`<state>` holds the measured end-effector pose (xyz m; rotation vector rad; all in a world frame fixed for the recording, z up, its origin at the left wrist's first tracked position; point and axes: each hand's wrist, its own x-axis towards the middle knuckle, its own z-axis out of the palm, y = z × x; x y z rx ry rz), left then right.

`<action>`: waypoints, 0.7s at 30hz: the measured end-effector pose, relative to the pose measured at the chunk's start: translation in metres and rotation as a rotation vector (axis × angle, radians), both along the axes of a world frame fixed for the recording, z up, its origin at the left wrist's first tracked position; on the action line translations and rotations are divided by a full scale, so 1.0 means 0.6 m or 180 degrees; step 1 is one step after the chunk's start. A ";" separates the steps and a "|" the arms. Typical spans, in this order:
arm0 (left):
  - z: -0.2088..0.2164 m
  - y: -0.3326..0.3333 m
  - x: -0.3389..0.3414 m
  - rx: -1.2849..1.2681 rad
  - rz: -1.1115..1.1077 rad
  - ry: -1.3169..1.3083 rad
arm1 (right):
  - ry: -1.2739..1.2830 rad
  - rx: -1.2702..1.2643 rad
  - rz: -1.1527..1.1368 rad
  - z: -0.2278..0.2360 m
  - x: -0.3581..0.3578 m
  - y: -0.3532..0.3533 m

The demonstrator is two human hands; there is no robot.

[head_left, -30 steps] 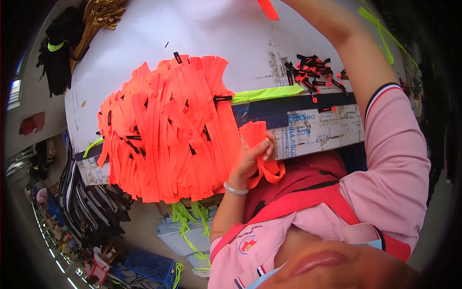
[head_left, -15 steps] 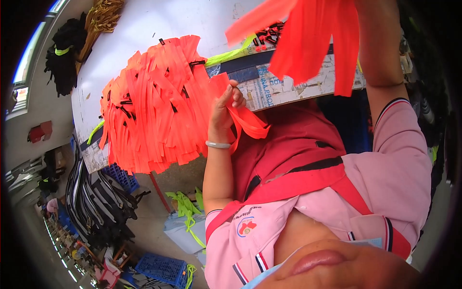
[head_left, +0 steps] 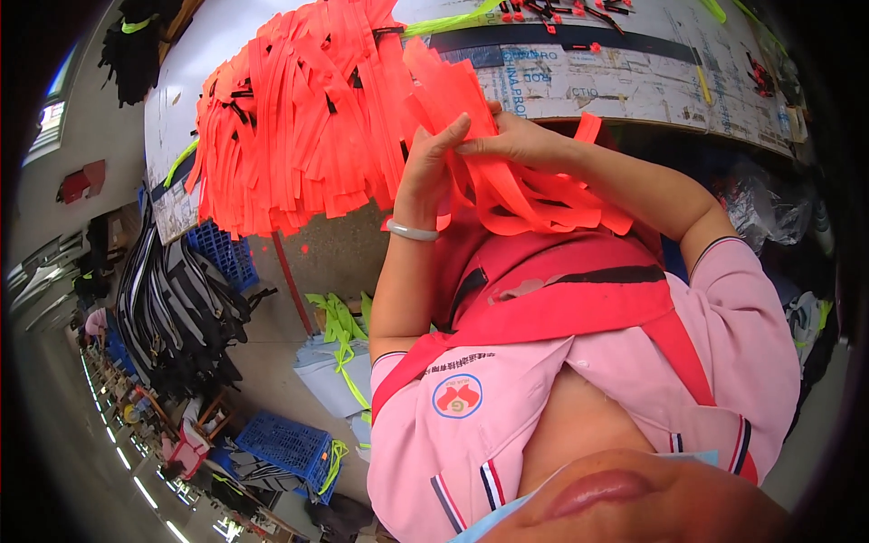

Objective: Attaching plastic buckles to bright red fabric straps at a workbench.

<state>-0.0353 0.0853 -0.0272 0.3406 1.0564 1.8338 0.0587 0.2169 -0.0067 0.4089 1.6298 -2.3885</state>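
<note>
My left hand (head_left: pixel 427 174) and my right hand (head_left: pixel 523 143) are together at the near edge of the table, closed round one bundle of bright orange fabric strips (head_left: pixel 543 206). The bundle's upper ends stick up above my fingers, and its long loose ends hang down over the red apron (head_left: pixel 579 299). To the left of my hands lies a wide pile of the same orange strips (head_left: pixel 299 127), with small black pieces among them. Its front ends hang over the table edge. My fingertips are partly hidden by the strips.
On the table (head_left: pixel 615 90) are small black-and-red pieces (head_left: pixel 548 13), a neon yellow strip (head_left: pixel 457 22) and a slim yellow tool (head_left: pixel 703 83). Black straps (head_left: pixel 172 308) hang at the left. Below stand blue crates (head_left: pixel 281 443) near neon yellow strips (head_left: pixel 339 330).
My right hand has come down and left with its bunch of orange strips, meeting my left hand and its strips. The view has shifted, so the table sits higher.
</note>
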 end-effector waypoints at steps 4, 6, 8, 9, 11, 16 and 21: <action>0.029 -0.003 -0.007 -0.0118 0.0017 0.0048 | 0.0203 0.0619 0.0396 0.003 -0.008 0.013; 0.059 -0.010 -0.004 0.0057 -0.0009 -0.0257 | -0.0231 0.0657 0.0724 0.033 -0.009 0.014; 0.074 -0.013 -0.010 0.0069 -0.0075 -0.0259 | -0.0261 0.0476 0.0731 0.046 -0.007 0.003; 0.078 -0.015 -0.011 0.0071 -0.0157 -0.0264 | -0.0294 0.0284 0.0722 0.051 -0.007 -0.003; 0.070 -0.018 -0.010 0.0051 -0.0140 -0.0243 | -0.0137 0.0578 0.0682 0.046 -0.009 -0.018; 0.067 -0.029 -0.010 0.0175 0.0201 -0.0094 | 0.0322 0.3387 0.2839 0.076 -0.034 0.062; 0.081 -0.035 0.003 -0.0212 0.0005 -0.0075 | 0.0915 0.2810 -0.0138 0.138 -0.116 0.102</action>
